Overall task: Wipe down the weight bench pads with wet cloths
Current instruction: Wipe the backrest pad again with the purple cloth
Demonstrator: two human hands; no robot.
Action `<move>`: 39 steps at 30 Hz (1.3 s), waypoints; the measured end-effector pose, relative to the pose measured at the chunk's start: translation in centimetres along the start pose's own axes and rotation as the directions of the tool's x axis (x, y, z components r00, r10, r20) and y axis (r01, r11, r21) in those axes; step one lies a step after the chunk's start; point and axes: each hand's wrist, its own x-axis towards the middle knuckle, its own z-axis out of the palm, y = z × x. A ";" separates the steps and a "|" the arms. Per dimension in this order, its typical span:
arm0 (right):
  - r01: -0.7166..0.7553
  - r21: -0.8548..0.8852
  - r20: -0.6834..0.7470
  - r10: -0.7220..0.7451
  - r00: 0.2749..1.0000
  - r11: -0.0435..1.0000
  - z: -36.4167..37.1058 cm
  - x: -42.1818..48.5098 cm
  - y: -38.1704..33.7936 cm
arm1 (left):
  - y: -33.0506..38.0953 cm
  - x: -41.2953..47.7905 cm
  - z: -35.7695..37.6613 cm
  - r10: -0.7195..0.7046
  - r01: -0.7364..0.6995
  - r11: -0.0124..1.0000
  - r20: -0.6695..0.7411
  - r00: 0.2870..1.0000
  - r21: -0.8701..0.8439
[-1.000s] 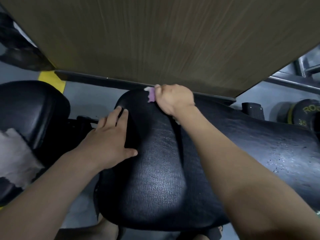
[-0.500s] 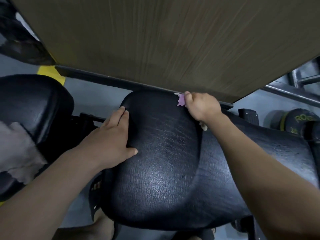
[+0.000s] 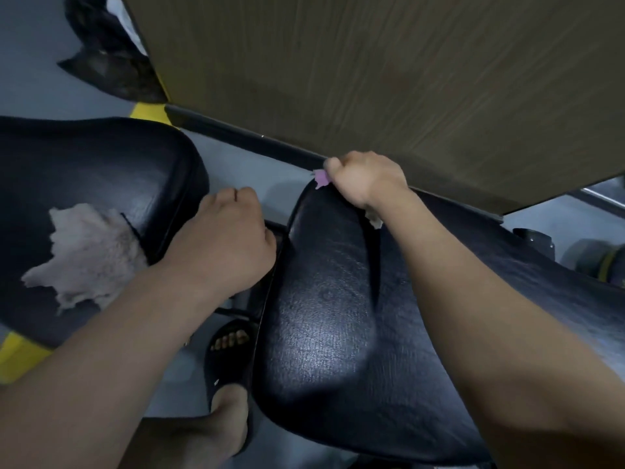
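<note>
A black, glossy bench pad (image 3: 331, 326) fills the centre and right of the view. My right hand (image 3: 367, 181) is closed on a purple cloth (image 3: 320, 178) and presses it against the pad's far top edge. My left hand (image 3: 230, 242) rests at the pad's left rim, fingers curled down over the gap so their tips are hidden. A second black pad (image 3: 101, 170) lies to the left with a pale pink-grey cloth (image 3: 88, 255) lying loose on it.
A brown wood-grain panel (image 3: 389, 69) stands right behind the pads. My foot in a black slide sandal (image 3: 228, 363) is on the grey floor between the pads. A dumbbell (image 3: 605, 262) lies at the right edge, and a black bag (image 3: 108, 66) at the top left.
My left hand slid off the pad's top to its left rim and curled. The view shifted right and down, showing more of the left pad, its cloth and my foot.
</note>
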 end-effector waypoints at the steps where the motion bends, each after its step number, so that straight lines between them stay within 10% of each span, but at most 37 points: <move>1: 0.046 -0.022 -0.009 -0.046 0.999 0.999 0.2 -0.2 -1.0 | 0.0 0.0 0.0 -0.004 0.004 1.000 -0.007 1.000 -0.006; 15: 0.733 -0.245 -0.096 -0.768 0.633 0.635 9.1 -15.6 -2.4 | 0.5 0.2 -0.1 -0.075 0.073 0.994 -0.012 0.997 -0.085; 23: 0.264 -0.217 -0.255 -0.316 0.914 0.940 6.0 -9.5 3.6 | 2.9 0.2 0.8 -0.032 0.023 0.994 -0.077 0.997 -0.108; 30: 0.532 -0.204 -0.175 -0.566 0.806 0.822 10.3 -19.5 5.0 | 7.4 1.0 1.8 0.014 -0.032 0.990 -0.132 0.991 -0.136; 39: 0.052 -0.008 -0.385 -0.051 0.922 0.999 6.5 -11.5 14.8 | 14.7 0.1 8.6 0.196 -0.198 0.980 -0.160 0.967 0.008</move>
